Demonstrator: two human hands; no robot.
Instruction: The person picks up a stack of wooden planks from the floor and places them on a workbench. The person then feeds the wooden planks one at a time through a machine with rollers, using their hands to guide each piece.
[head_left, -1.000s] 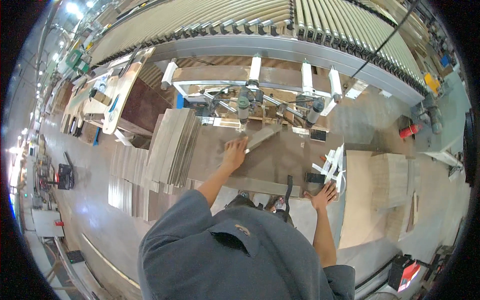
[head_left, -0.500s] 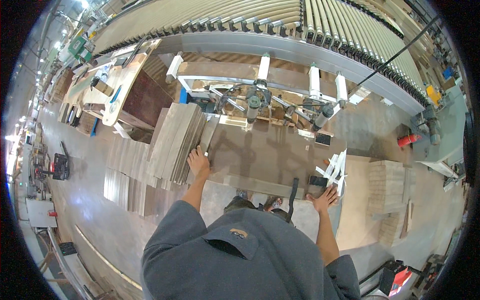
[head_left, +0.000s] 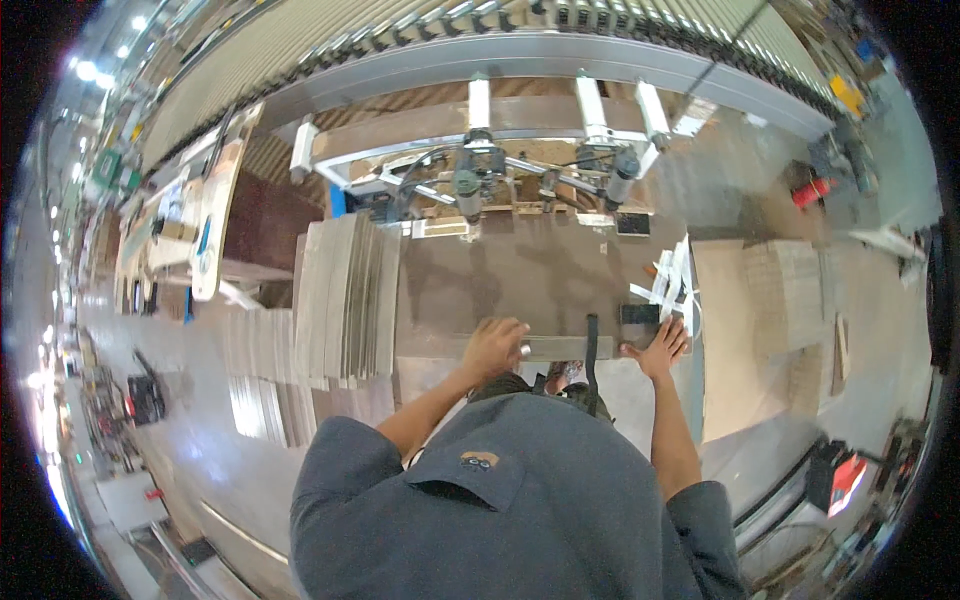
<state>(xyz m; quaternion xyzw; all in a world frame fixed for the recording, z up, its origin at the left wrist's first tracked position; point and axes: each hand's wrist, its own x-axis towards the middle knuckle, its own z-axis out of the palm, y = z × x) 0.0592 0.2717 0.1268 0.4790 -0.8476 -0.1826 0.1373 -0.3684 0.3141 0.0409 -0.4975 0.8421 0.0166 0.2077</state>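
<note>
My left hand (head_left: 494,347) is over the near edge of the brown worktable (head_left: 530,290), its fingers curled. A small whitish thing (head_left: 525,350) shows at its fingertips; its kind is unclear. Beside that hand, a narrow wooden strip (head_left: 567,349) lies along the near edge. My right hand (head_left: 659,348) rests at the table's near right corner with fingers spread. Just beyond it are a black rectangular block (head_left: 639,313) and a loose heap of white strips (head_left: 672,278). A black strap (head_left: 592,350) runs over the near edge between my hands.
Stacked grey-brown boards (head_left: 345,300) stand left of the table. Clamp-like machinery (head_left: 480,180) and a roller conveyor (head_left: 400,40) lie beyond. A pale sheet (head_left: 722,350) with blurred stacked boards (head_left: 785,295) is on the right. A cluttered bench (head_left: 205,240) stands far left.
My left hand has left the board stack and moved right and nearer, to the table's near edge. My right hand stays at the right corner. The whole view has shifted and turned slightly.
</note>
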